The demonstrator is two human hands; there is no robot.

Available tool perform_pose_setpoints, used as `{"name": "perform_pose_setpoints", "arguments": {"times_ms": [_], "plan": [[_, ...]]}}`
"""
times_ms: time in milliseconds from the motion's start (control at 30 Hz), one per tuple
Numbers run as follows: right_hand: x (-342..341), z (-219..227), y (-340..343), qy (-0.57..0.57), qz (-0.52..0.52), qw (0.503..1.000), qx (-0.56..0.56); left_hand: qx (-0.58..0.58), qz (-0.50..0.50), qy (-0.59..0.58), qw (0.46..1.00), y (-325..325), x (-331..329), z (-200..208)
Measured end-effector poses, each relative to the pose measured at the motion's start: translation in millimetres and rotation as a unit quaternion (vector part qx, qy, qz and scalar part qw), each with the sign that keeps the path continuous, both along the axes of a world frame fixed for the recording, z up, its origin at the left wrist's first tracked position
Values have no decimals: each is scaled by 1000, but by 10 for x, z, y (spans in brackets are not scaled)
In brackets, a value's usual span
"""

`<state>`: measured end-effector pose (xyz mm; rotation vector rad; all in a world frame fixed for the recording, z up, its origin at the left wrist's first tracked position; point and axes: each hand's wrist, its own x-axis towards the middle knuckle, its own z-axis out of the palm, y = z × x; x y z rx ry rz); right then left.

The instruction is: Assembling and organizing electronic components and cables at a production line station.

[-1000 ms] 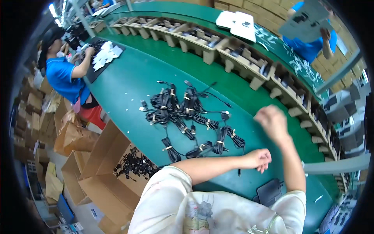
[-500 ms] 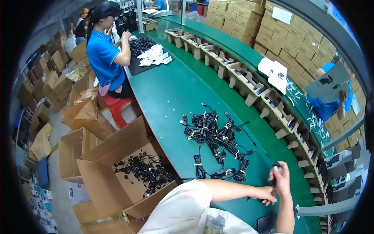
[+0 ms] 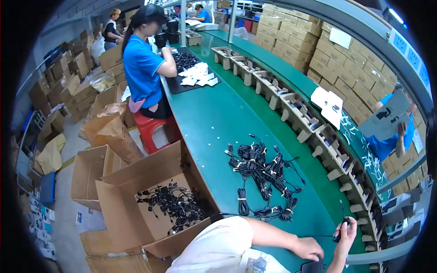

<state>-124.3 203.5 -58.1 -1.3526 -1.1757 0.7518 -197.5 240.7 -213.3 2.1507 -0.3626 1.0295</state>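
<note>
My right hand [image 3: 347, 231] is closed around a black cable [image 3: 337, 237], whose thin end sticks up above the fingers. A thin stretch of cable runs from it toward my left hand [image 3: 308, 248]. That hand is low over the table, its fingers loosely bent and apart beside a flat black item [image 3: 313, 266] at the lower edge; the fingertips are partly hidden. Left of and beyond my hands lies a pile of black cables [image 3: 261, 168], coiled and tied with pale bands. Several tied coils [image 3: 273, 211] lie at its near side.
An open carton [image 3: 118, 218] with black cables stands left of the green table [image 3: 205, 118]. Pulp trays [image 3: 296, 109] line the right side. A person in blue [image 3: 143, 68] works farther up; another person [image 3: 387, 136] across holds a grey sheet.
My right hand has moved right and down with the cable. My left hand has gone lower, away from the right one, to the flat black item. The whole view has shifted.
</note>
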Motion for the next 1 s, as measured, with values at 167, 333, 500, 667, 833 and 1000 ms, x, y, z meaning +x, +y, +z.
{"name": "perform_pose_setpoints", "arguments": {"times_ms": [167,333,500,667,833,1000], "plan": [[-41,55,-54,79,4,997,7,-370,-191,203,886,-113,-249,448],[5,-24,-108,133,-18,991,21,-690,-240,110,674,69,-286,573],[-48,183,-255,28,24,998,-46,-776,-230,5,588,345,35,105],[77,-154,-229,-84,-42,994,-58,-744,-133,65,652,419,-1,87],[-75,-383,-165,-492,-9,869,53,-699,-143,90,694,268,-108,274],[-155,-184,-225,-339,-12,932,-126,-713,-171,74,676,278,-38,140]]}}
